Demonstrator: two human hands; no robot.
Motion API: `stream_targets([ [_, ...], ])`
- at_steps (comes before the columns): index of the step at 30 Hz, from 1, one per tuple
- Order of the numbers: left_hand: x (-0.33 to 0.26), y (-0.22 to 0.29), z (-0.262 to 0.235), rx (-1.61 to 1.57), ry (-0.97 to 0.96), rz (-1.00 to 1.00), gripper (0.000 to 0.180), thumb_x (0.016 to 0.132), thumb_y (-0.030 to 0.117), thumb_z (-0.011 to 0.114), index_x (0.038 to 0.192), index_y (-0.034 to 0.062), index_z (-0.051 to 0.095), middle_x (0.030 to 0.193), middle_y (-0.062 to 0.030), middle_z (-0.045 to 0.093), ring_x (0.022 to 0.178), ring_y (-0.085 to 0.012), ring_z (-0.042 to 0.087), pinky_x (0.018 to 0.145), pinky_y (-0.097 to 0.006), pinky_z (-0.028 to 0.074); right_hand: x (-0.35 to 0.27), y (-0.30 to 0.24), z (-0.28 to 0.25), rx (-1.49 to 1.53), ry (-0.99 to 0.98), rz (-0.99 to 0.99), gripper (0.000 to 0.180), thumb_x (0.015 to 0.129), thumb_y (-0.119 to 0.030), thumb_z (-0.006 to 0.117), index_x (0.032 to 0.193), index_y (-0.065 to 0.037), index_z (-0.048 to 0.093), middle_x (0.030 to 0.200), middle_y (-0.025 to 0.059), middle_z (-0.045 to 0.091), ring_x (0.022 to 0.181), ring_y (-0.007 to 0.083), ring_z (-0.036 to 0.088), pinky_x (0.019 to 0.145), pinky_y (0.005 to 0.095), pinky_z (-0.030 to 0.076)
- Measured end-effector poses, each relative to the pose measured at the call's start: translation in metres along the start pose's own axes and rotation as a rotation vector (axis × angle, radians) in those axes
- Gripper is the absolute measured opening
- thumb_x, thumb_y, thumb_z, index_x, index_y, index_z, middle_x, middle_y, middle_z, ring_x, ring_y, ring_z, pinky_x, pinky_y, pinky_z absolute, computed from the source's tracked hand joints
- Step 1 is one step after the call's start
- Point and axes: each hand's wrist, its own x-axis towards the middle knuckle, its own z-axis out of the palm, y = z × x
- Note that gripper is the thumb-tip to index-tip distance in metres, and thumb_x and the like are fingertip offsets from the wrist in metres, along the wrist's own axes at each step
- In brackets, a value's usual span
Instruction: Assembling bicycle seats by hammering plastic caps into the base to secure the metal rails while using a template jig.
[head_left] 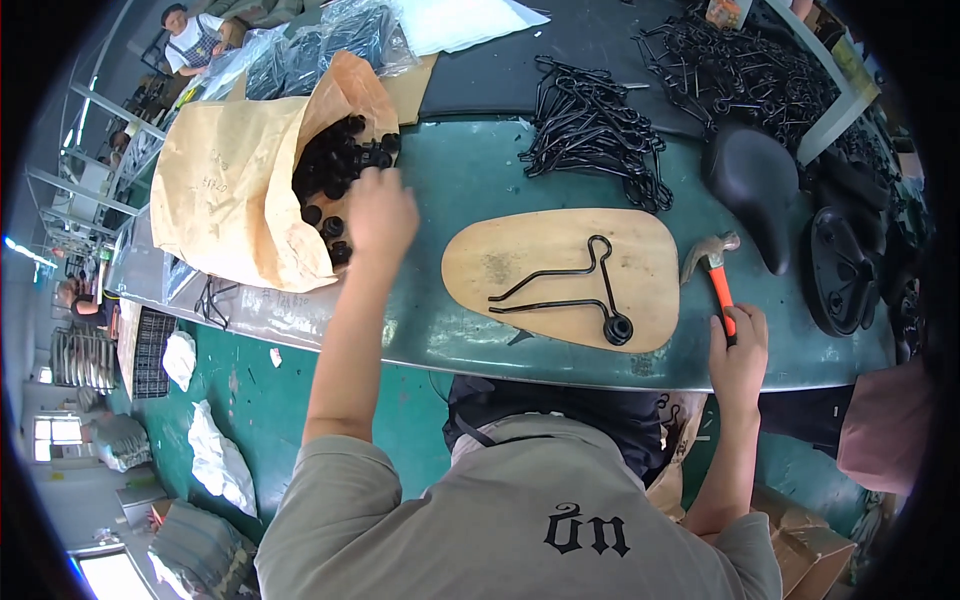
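My left hand (380,218) is at the mouth of a brown paper bag (225,190), against a heap of small black round parts (340,160) in it. Its fingers are curled, and what they hold, if anything, is hidden. In my right hand (740,350), by the table's front edge, is a claw hammer (722,285) with an orange and black handle, its head pointing away from me. Between my hands lies a rounded wooden board (470,245). A bent black wire frame (545,306) rests on it, with a black round part (618,328) at its near right corner.
Beyond the board is a pile of bent black wire frames (595,130), with more (740,70) at the far right. Black bicycle saddles (752,180) stand at the right, near a metal post (840,120). Another person (190,45) is at the far left.
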Motion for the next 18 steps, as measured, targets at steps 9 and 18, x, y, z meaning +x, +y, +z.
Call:
stream_targets([
  [9,0.054,-0.061,0.055,0.008,-0.093,-0.046,0.027,0.094,0.019,0.072,0.116,0.0053,0.064,0.120,-0.0190,0.062,0.110,-0.0419,0.063,0.092,-0.052,0.055,0.020,-0.039,0.010,0.191,0.019,-0.140,0.023,0.089,-0.002,0.077,0.109,0.007,0.069,0.120,0.0237,0.066,0.107,0.0423,0.067,0.093,0.0455,0.055],
  [18,0.007,0.069,-0.018,-1.419,-0.382,-0.389,0.028,0.104,0.024,0.068,0.116,-0.0013,0.069,0.097,-0.0079,0.073,0.080,-0.0160,0.069,0.074,-0.032,0.058,0.039,-0.079,0.002,0.434,-0.065,-0.225,0.033,0.087,0.001,0.077,0.119,0.004,0.068,0.118,0.0187,0.069,0.097,0.0287,0.072,0.080,0.0354,0.059],
])
